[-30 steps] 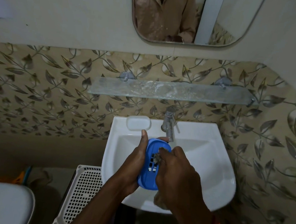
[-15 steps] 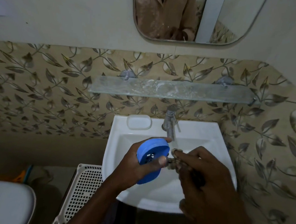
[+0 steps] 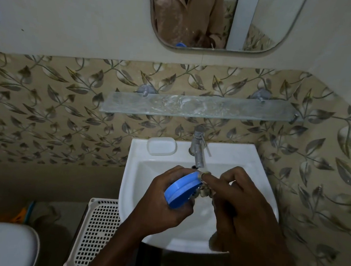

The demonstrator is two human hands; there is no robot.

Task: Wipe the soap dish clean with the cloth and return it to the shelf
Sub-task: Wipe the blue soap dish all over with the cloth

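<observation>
My left hand (image 3: 161, 200) grips a blue oval soap dish (image 3: 182, 190) above the white basin (image 3: 251, 159), with the dish tilted so its edge faces me. My right hand (image 3: 240, 206) holds a small crumpled brownish cloth (image 3: 204, 192) and presses it against the dish's right end. Most of the cloth is hidden under my fingers. The glass shelf (image 3: 201, 107) hangs on the wall above the tap, bare.
A steel tap (image 3: 197, 149) stands at the back of the basin, just beyond my hands. A white soap bar (image 3: 161, 146) lies on the basin's back left rim. A white perforated basket (image 3: 99, 231) sits lower left, beside a toilet lid (image 3: 2, 245). A mirror (image 3: 215, 21) hangs above.
My left hand has turned the dish from face-up to edge-on. My right hand with the cloth moved from the dish's inside to its right end.
</observation>
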